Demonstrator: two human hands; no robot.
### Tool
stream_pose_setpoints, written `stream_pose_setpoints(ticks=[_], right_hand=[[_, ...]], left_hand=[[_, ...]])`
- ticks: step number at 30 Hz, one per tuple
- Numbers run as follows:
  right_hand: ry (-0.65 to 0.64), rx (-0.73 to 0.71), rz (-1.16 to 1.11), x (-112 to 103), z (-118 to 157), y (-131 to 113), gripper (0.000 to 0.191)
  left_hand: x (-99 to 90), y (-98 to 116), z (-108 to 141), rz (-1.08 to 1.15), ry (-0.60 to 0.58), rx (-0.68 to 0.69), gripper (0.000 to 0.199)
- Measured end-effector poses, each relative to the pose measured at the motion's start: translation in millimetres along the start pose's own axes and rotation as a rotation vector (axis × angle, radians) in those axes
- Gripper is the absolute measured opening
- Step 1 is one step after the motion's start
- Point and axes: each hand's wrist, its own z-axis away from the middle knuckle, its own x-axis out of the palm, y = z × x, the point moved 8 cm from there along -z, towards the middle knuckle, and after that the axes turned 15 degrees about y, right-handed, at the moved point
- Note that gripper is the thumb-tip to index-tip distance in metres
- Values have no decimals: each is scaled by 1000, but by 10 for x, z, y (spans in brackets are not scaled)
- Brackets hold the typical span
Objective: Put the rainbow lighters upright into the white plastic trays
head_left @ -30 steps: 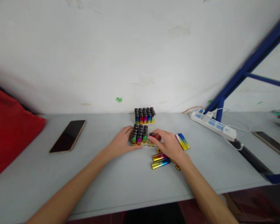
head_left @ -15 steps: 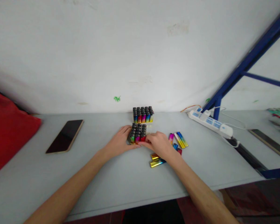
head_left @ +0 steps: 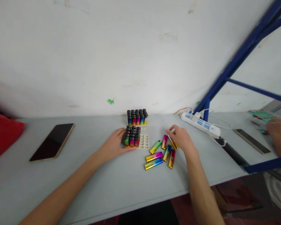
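Note:
My left hand (head_left: 115, 142) curls around the left side of a white tray (head_left: 144, 142) and grips it. Black-topped lighters (head_left: 132, 137) stand upright in the tray's left part, while its right part shows bare holes. My right hand (head_left: 181, 137) is over the loose pieces to the right, its bent fingers closed at a white-and-gold lighter casing (head_left: 174, 143); the exact contact is partly hidden. Shiny two-coloured casings lie nearby: a green one (head_left: 155, 147), a pink one (head_left: 164, 142), a blue one (head_left: 167, 153) and a red one (head_left: 171, 159), among several.
Another block of upright lighters (head_left: 137, 117) stands behind the tray, near the wall. A phone (head_left: 52, 142) lies left, by a red cloth (head_left: 4, 134). On the right are a power strip (head_left: 201, 125), a blue frame (head_left: 215, 84), a dark flat object (head_left: 251, 141) and another person's hand (head_left: 278, 126).
My right hand has left the tray's right side and moved right to the loose casings, uncovering the bare holes. The view has shifted right; another person's hand now shows.

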Motion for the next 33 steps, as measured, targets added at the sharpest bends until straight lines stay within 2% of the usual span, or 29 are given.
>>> stream_pose_setpoints(ticks=[6,12,15,17,20,22,24,27,33], right_hand=[[-52,43,52,75,11,264,33],[-123,38,0,138,-35,307,35],[-69,37,-7,162,-79,287,19],[50,39,-68,119,-125,248,15],[267,-3,-337,-11,-142,91,20],[314,-68,-579,-50,-91,-94,33],[267,-124,-791,-20,-3,-320,44],[139,-158,-1000,89,147,-655,51],[-84,-57,-1223,283,325,-1043,66]], left_hand=[[-7,48,-1,-38,10,28,83],[-29,57,-16,-21,1,-2,85],[-28,71,-21,-23,-11,5,83],[-23,79,-19,-22,-21,11,83],[-13,76,-13,-19,-25,11,85],[-8,65,-10,-9,-18,10,86],[-6,48,-10,4,-5,11,85],[-1,28,-11,22,3,18,86],[8,42,-9,48,3,28,83]])
